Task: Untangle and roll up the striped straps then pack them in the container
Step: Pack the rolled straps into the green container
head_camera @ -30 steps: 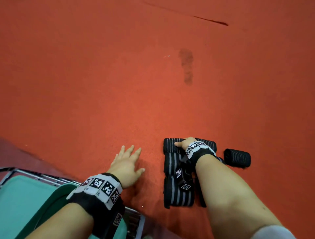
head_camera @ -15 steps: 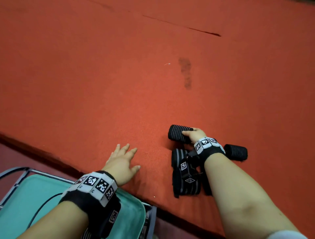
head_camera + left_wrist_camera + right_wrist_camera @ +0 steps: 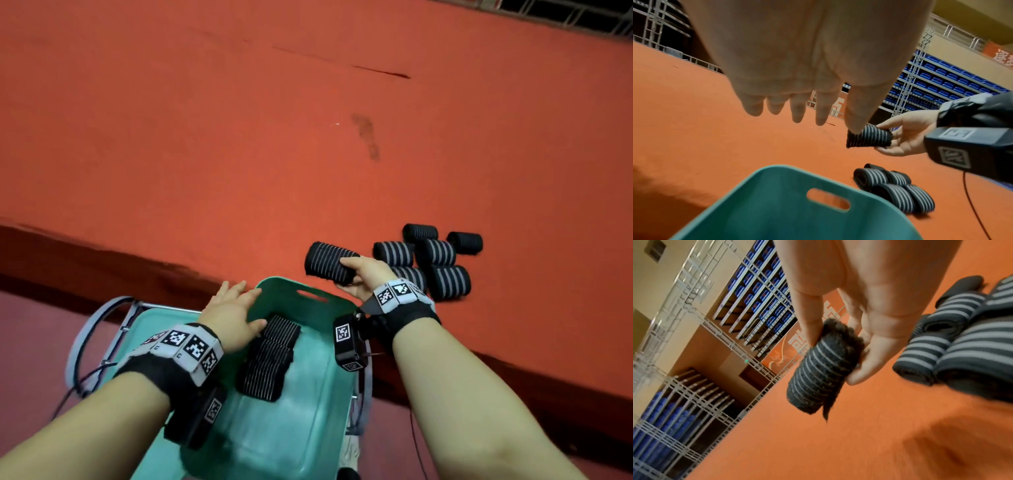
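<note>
My right hand (image 3: 356,274) grips one rolled black strap with thin grey stripes (image 3: 327,262) (image 3: 867,138) (image 3: 822,368) in the air, just beyond the far right rim of the green container (image 3: 308,394) (image 3: 777,203). Several rolled striped straps (image 3: 435,260) (image 3: 898,190) (image 3: 962,344) lie grouped on the red floor right of it. Rolled straps (image 3: 270,356) lie in a row inside the container. My left hand (image 3: 233,308) (image 3: 797,104) hovers open, fingers spread, over the container's far left rim and holds nothing.
The container sits on a metal-framed cart (image 3: 102,335) at a dark step edge (image 3: 102,260) of the red carpeted floor (image 3: 239,137). A dark stain (image 3: 368,140) marks the carpet. Blue stadium seats and railings (image 3: 941,78) stand far behind.
My right hand has lifted one rolled strap off the floor group and carried it left toward the container. The left hand has left the floor and moved above the container rim.
</note>
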{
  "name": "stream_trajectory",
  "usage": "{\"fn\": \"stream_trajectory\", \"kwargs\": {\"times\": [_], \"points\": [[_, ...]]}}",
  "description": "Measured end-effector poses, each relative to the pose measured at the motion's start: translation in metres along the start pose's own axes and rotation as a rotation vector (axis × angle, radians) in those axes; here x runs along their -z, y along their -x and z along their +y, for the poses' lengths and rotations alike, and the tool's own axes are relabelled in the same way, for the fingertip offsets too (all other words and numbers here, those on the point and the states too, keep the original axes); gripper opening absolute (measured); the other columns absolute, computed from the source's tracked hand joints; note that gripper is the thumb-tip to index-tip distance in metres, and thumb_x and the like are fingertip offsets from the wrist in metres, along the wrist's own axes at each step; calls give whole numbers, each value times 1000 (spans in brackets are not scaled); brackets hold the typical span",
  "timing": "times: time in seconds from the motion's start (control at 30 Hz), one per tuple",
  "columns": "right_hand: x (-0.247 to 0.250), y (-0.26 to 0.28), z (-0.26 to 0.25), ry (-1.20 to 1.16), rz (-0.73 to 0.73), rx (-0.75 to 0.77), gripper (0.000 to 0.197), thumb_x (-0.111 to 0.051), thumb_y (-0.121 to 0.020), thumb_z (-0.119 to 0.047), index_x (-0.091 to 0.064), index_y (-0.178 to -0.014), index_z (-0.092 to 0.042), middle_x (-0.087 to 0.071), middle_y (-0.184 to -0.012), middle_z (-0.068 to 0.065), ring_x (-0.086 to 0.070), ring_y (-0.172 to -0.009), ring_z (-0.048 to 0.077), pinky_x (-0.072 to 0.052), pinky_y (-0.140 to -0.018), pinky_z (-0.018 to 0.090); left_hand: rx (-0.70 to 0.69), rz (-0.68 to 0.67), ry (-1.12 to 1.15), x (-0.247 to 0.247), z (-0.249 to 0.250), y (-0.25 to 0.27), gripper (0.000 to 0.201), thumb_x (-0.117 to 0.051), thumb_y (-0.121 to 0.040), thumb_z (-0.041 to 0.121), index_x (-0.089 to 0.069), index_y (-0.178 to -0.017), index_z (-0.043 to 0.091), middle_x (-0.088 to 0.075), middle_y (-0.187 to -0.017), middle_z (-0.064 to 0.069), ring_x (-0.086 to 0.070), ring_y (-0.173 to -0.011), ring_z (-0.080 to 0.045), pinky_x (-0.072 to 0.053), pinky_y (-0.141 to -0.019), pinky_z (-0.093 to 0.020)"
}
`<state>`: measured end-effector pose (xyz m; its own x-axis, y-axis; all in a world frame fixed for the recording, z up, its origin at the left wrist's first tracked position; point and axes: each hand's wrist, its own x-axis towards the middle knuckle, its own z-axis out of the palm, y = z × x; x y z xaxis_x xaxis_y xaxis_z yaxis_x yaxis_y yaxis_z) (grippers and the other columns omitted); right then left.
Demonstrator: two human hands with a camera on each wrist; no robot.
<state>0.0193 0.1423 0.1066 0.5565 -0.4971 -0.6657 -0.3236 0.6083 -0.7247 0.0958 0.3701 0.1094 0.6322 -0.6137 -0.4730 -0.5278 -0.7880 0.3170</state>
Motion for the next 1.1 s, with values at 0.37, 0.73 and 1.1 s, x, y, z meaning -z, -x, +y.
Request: {"fn": "stream_trajectory", "kwargs": {"times": [0.37, 0.73, 1.1], "points": [[-40, 48, 154, -10, 52, -372, 13, -57, -88, 4, -49, -80, -1, -55, -83, 16, -57, -93, 32, -54, -75, 43, -32, -155, -58, -44, -65, 58, 71, -45, -95, 41, -5, -150, 23, 3, -159, -4, 7, -145, -30, -5, -118, -36], [-38, 19, 242, 849, -18, -481, 33, -64, -88, -29, -61, -108, -3, -63, -89, 8, -58, -67, 20, -49, -75, 30, -27, -189, -23, -64, -84, 67, 71, -44, -95, 41, -2, -150, 24, 5, -158, -3, 8, -145, -28, -6, -119, -38], [-27, -30, 283, 768, -151, -517, 50, -62, -87, -2, -45, -134, -7, -67, -59, 1, -56, -43, 7, -35, -32, 11, -41, -180, 23, -71, -89, 47, 72, -44, -95, 41, -1, -150, 25, 8, -158, 1, 11, -145, -25, -5, -119, -36]]}}
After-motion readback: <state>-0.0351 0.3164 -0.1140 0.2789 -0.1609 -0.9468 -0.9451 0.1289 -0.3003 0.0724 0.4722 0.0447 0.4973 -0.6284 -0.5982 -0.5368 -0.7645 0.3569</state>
